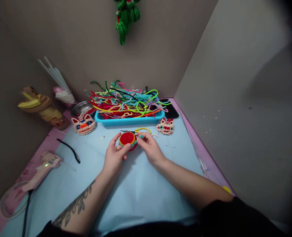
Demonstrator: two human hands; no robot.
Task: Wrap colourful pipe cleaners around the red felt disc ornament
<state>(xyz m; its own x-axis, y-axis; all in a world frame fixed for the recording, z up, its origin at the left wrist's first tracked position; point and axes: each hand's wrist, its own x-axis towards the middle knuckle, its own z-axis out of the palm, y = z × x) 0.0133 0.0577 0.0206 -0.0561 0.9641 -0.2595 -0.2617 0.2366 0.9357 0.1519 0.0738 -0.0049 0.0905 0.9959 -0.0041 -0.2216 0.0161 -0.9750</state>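
The left hand (114, 153) grips a red disc (127, 138), the right hand (149, 147) pinches its teal strip (134, 143) — a hard tug could loosen it.

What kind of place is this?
Probably a craft corner: there's a blue tray piled with colorful fuzzy stems, a pink glue gun, and two handmade-looking animal faces.
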